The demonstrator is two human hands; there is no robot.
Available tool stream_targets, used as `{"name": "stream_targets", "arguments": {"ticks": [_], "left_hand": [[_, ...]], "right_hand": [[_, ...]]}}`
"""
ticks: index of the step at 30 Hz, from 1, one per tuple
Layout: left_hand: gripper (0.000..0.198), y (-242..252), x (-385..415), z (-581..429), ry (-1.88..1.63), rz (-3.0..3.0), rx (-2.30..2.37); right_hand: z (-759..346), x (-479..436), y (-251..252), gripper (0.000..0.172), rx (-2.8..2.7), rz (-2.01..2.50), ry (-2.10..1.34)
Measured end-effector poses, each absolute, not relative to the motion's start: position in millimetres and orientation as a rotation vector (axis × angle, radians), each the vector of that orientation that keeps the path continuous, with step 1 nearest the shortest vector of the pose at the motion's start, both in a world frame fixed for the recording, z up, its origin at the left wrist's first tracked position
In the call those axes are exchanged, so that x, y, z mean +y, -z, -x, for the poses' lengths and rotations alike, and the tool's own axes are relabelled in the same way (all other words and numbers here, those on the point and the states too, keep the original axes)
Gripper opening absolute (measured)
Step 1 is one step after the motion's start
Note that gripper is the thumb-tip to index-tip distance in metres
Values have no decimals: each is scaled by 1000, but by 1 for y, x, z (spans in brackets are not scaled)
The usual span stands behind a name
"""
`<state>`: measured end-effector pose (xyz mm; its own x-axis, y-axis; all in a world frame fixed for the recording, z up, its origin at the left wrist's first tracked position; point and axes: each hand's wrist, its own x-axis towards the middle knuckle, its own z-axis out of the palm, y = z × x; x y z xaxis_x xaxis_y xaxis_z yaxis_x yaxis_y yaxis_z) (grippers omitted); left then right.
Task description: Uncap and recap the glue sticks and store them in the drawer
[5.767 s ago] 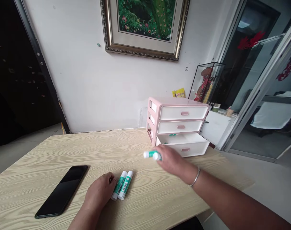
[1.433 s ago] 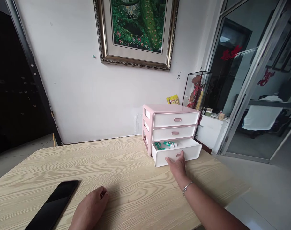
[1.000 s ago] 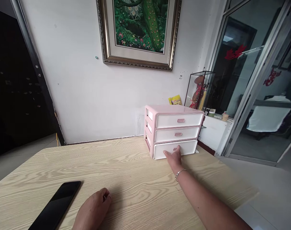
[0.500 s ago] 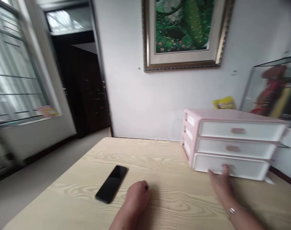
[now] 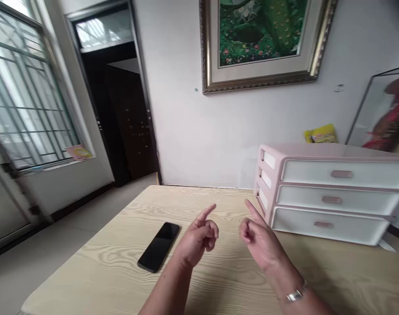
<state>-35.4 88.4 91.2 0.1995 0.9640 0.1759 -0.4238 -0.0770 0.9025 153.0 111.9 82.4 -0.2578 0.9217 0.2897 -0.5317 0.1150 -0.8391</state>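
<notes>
My left hand point(image 5: 198, 238) is raised over the wooden table, its index finger stretched out and the other fingers loosely curled. It holds nothing. To its left lies a black smartphone point(image 5: 159, 247), flat on the table. My right hand point(image 5: 260, 238), with a silver band at the wrist, is also raised, index finger pointing up and inward, the others curled, nothing held. The two hands are apart. Just right of my right hand stands a pink and white three-drawer storage box point(image 5: 330, 225). All its drawers are pushed in.
The light wooden table point(image 5: 97, 271) has its left edge above the tiled floor. A yellow packet point(image 5: 320, 133) shows behind the drawer box, beside a glass case point(image 5: 366, 109). A framed picture point(image 5: 258, 81) hangs on the wall. A dark door point(image 5: 130, 122) and a barred window point(image 5: 32, 100) are left.
My right hand has left the bottom drawer's front and moved up and left. My left hand has risen from the table, its index finger now extended. The camera view has turned slightly left.
</notes>
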Motion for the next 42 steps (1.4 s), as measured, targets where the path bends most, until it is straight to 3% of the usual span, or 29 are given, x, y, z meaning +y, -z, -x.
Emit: {"name": "stream_targets", "arguments": {"ticks": [3,9,33,42], "left_hand": [[106,-117,96,37,-1285,-1121,443],[102,-125,106,48,-1380,-1151,117],[101,-96,116,64,-1331,-1128,17],[103,-93,115,65,-1329,-1137,-29]], "right_hand": [[-147,121,-109,87,-1035,389,-1489],[-158,130,-121,82,-1074,112,-1500],[-180,122,-109,72,-1088,94,-1480],[-177,121,-105,77,-1096,86,-1482]]}}
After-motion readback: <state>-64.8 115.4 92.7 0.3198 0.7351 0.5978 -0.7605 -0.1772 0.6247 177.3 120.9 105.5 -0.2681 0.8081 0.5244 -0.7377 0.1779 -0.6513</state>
